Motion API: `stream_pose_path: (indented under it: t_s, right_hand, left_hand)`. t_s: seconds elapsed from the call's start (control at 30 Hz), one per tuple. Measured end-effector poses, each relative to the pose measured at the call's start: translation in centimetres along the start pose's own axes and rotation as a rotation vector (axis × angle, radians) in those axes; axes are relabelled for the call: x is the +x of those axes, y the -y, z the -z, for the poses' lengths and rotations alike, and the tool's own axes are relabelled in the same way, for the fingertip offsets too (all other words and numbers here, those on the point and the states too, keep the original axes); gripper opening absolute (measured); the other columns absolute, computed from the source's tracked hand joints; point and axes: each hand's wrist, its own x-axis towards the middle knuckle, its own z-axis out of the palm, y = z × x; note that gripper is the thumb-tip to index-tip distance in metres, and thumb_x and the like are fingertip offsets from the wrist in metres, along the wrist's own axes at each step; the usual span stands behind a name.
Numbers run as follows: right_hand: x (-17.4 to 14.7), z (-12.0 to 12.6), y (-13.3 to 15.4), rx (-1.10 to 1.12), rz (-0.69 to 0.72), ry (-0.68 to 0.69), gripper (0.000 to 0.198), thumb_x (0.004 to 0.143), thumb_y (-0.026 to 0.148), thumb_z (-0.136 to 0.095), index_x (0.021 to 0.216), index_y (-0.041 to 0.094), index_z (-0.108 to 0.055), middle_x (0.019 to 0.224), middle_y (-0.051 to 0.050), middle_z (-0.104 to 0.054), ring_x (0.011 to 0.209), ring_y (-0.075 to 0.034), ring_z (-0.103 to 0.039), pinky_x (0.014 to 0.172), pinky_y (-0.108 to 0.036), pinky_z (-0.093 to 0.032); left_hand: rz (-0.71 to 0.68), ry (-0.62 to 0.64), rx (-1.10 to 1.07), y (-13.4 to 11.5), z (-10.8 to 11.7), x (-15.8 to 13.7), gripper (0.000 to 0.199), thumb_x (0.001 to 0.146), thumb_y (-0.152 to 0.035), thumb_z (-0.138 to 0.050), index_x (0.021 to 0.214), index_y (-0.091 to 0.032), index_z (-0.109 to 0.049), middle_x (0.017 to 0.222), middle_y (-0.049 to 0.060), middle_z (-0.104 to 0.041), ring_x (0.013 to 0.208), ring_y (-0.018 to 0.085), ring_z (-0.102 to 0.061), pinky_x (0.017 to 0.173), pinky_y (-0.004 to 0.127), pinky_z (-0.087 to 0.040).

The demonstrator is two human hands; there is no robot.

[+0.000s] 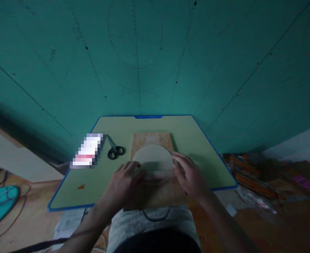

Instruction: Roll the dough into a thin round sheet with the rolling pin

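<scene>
Background is filled by a green wall (207,45) marked with drawn circles and graduated lines. Below it, a pale table (197,131) with blue edging is set. A wooden board (151,137) is laid mid-table, run from short of the far edge to the near edge, which is seemingly overhung. On the board, a pale round sheet (155,154) is placed, its rounded side turned to the table's far edge; material unclear. Sheet's left side is met by the left hand (123,181), fingers curled; its right side by the right hand (192,175), thumb and fingers at the rim. Whether the rim is pinched or only touched cannot be told for either hand. By the table's left edge, a pixelated item (88,151) is seen. Just beside it, black-handled scissors (113,150) are laid, tip toward the far edge. Toward the near-left corner, a small orange triangle (81,187) is left.
</scene>
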Motion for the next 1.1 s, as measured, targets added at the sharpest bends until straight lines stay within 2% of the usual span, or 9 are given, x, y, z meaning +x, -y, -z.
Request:
stream_pose_path:
  t_s: [0.1, 0.23, 0.37, 0.57, 0.67, 0.77, 0.9, 1.0, 1.1]
  right_hand:
    - [-0.3, -1.2, 0.1, -0.106, -0.026, 0.071, 0.036, 0.100, 0.031, -0.040, 0.125, 0.019, -0.063, 0.131, -0.015, -0.065, 0.124, -0.029, -0.060, 0.103, -0.047, -0.051]
    - [0.8, -1.8, -1.0, -0.202, -0.063, 0.087, 0.038, 0.098, 0.028, -0.039, 0.125, 0.016, -0.063, 0.131, -0.017, -0.064, 0.125, -0.030, -0.057, 0.107, -0.048, -0.046]
    - [4.4, -2.7, -2.5, -0.218, -0.157, 0.132, 0.035, 0.092, 0.023, -0.044, 0.120, 0.020, -0.066, 0.128, -0.014, -0.065, 0.124, -0.029, -0.058, 0.106, -0.046, -0.046]
    - [10.3, -4.0, -3.7, -0.289, -0.326, 0.179, 0.041, 0.088, 0.022, -0.050, 0.127, 0.017, -0.061, 0.125, -0.015, -0.065, 0.117, -0.030, -0.060, 0.101, -0.046, -0.046]
    - [9.4, -3.9, -3.5, -0.264, -0.223, 0.134, 0.041, 0.087, 0.019, -0.049, 0.126, 0.017, -0.062, 0.124, -0.016, -0.065, 0.118, -0.030, -0.059, 0.102, -0.046, -0.046]
    - [5.3, -3.0, -2.5, -0.202, -0.053, 0.092, 0.040, 0.091, 0.018, -0.041, 0.125, 0.017, -0.062, 0.127, -0.016, -0.064, 0.122, -0.030, -0.057, 0.103, -0.046, -0.047]
    - [0.4, -1.7, -1.2, -0.230, 0.012, 0.064, 0.036, 0.097, 0.022, -0.037, 0.126, 0.016, -0.060, 0.125, -0.016, -0.064, 0.118, -0.029, -0.059, 0.100, -0.047, -0.049]
    - [0.6, -1.7, -1.4, -0.231, 0.019, 0.067, 0.035, 0.096, 0.022, -0.039, 0.123, 0.016, -0.060, 0.122, -0.016, -0.065, 0.114, -0.028, -0.060, 0.097, -0.045, -0.050]
    - [4.3, -2.7, -2.4, -0.237, -0.028, 0.076, 0.036, 0.092, 0.020, -0.041, 0.121, 0.015, -0.062, 0.121, -0.017, -0.065, 0.115, -0.029, -0.060, 0.098, -0.044, -0.049]
  left_hand:
    - [-0.026, -0.042, 0.047, -0.9, -0.9, 0.2, 0.021, 0.092, -0.030, -0.064, 0.112, -0.025, -0.069, 0.126, 0.013, -0.065, 0.114, 0.030, -0.061, 0.088, 0.043, -0.053]
    - [0.071, -0.053, 0.078, -1.0, -2.1, 0.7, 0.046, 0.096, -0.051, -0.056, 0.130, -0.020, -0.060, 0.145, 0.018, -0.055, 0.134, 0.039, -0.048, 0.104, 0.055, -0.044]
    - [0.126, -0.032, 0.117, 0.7, -3.1, 3.1, 0.060, 0.100, -0.058, -0.041, 0.139, -0.014, -0.054, 0.147, 0.021, -0.053, 0.139, 0.038, -0.045, 0.110, 0.057, -0.039]
    - [0.323, 0.019, 0.082, 3.6, -2.8, 8.3, 0.053, 0.101, -0.053, -0.041, 0.131, -0.013, -0.059, 0.142, 0.021, -0.056, 0.137, 0.036, -0.048, 0.108, 0.052, -0.042]
    - [0.379, -0.033, 0.094, 2.5, -2.2, 7.5, 0.052, 0.101, -0.051, -0.041, 0.125, -0.010, -0.061, 0.143, 0.024, -0.055, 0.138, 0.039, -0.047, 0.108, 0.053, -0.041]
    - [0.298, -0.087, 0.108, -0.2, -2.0, 4.1, 0.054, 0.100, -0.049, -0.044, 0.132, -0.009, -0.056, 0.146, 0.025, -0.052, 0.141, 0.042, -0.041, 0.110, 0.058, -0.038]
    - [0.257, -0.112, 0.139, -3.1, -2.0, 0.3, 0.043, 0.100, -0.043, -0.045, 0.131, -0.015, -0.057, 0.150, 0.020, -0.051, 0.142, 0.038, -0.042, 0.111, 0.056, -0.040]
    - [0.251, -0.094, 0.163, -2.9, -2.1, 0.6, 0.045, 0.100, -0.046, -0.045, 0.130, -0.015, -0.058, 0.148, 0.020, -0.052, 0.142, 0.038, -0.042, 0.110, 0.057, -0.041]
    - [0.290, -0.054, 0.183, -1.0, -2.1, 3.4, 0.046, 0.101, -0.046, -0.043, 0.130, -0.014, -0.058, 0.148, 0.021, -0.052, 0.143, 0.038, -0.041, 0.110, 0.055, -0.041]
